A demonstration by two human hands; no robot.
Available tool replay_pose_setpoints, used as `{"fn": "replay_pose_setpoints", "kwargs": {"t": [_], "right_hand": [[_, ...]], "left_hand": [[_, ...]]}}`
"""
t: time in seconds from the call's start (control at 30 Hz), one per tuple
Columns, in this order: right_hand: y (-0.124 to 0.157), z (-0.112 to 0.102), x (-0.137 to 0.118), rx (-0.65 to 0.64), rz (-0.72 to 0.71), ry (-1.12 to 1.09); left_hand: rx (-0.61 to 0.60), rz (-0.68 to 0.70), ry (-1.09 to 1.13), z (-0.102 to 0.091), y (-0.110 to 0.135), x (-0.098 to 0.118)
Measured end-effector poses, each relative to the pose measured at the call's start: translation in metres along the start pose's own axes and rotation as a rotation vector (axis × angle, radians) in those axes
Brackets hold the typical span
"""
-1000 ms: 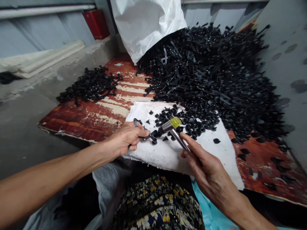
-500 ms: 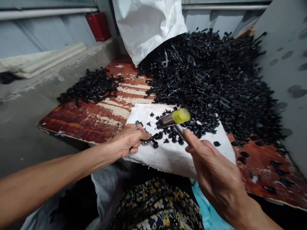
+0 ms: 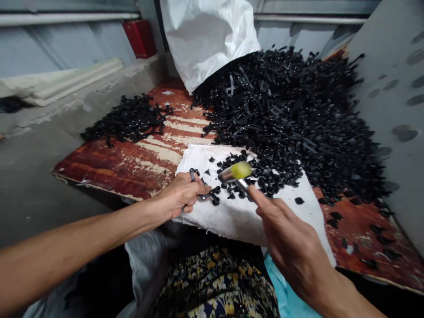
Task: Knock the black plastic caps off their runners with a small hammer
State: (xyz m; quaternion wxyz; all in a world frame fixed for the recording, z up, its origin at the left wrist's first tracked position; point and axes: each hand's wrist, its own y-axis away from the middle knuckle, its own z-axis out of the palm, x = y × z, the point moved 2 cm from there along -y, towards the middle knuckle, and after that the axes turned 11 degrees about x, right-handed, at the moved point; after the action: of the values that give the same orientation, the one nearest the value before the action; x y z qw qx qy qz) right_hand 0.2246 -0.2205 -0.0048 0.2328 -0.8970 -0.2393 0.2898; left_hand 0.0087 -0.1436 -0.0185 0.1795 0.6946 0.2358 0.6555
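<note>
My right hand (image 3: pixel 286 225) is closed round the handle of a small hammer (image 3: pixel 235 172) with a yellow end, its head blurred above the white cloth (image 3: pixel 238 216). Down at the cloth's left side, my left hand (image 3: pixel 180 194) is closed on black plastic pieces (image 3: pixel 206 195) with round ends. Part of what it grips is hidden by the fingers. Just right of those fingers lie several small black round-headed parts (image 3: pixel 232 194) on the cloth, partly under the hammer head.
A large heap of black parts (image 3: pixel 291 110) covers the right and back of the worn red board (image 3: pixel 99 165). A smaller black pile (image 3: pixel 127 119) lies at the left. Behind hangs a white sack (image 3: pixel 208 39); a grey panel (image 3: pixel 397 88) stands at the right.
The hammer head has moved down and to the left, closer to the left hand. My left hand keeps its grip at about the same place.
</note>
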Motion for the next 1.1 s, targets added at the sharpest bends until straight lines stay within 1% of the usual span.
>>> {"fn": "replay_pose_setpoints", "kwargs": {"t": [0.07,0.13,0.2,0.27,0.3,0.37,0.43,0.5,0.6,0.73,0.83,0.97,1.1], "right_hand": [[0.0,-0.001,-0.001,0.047,-0.012,0.005],[0.0,0.0,-0.002,0.006,-0.055,0.069],[0.001,-0.003,-0.001,-0.03,-0.036,0.078],[0.005,-0.009,0.0,-0.011,0.01,0.052],[0.007,-0.012,0.001,-0.011,0.021,0.055],[0.012,-0.014,0.002,-0.05,0.009,0.104],[0.016,-0.014,0.003,-0.091,-0.013,0.157],[0.019,-0.013,0.006,-0.107,-0.013,0.2],[0.024,-0.014,0.012,-0.11,0.056,0.214],[0.032,-0.016,0.021,-0.064,0.202,0.098],[0.038,-0.015,0.024,-0.02,0.275,0.028],[0.04,-0.014,0.027,0.008,0.285,0.005],[0.04,-0.017,0.028,0.037,0.272,0.01]], "left_hand": [[0.012,0.015,-0.054,0.001,0.001,0.003],[0.016,0.007,-0.115,0.002,0.003,0.007],[0.004,-0.017,-0.167,0.0,0.007,0.013],[-0.018,-0.014,-0.204,-0.004,0.012,0.018],[-0.039,-0.009,-0.216,-0.005,0.016,0.019],[-0.087,-0.033,-0.23,-0.007,0.024,0.019],[-0.154,-0.09,-0.25,-0.005,0.032,0.015],[-0.215,-0.106,-0.288,0.0,0.038,0.011],[-0.284,-0.023,-0.373,0.008,0.043,0.007],[-0.392,0.115,-0.427,0.018,0.041,0.007],[-0.387,0.204,-0.459,0.026,0.034,0.008],[-0.37,0.297,-0.562,0.036,0.025,0.011],[-0.399,0.36,-0.622,0.042,0.018,0.013]]}}
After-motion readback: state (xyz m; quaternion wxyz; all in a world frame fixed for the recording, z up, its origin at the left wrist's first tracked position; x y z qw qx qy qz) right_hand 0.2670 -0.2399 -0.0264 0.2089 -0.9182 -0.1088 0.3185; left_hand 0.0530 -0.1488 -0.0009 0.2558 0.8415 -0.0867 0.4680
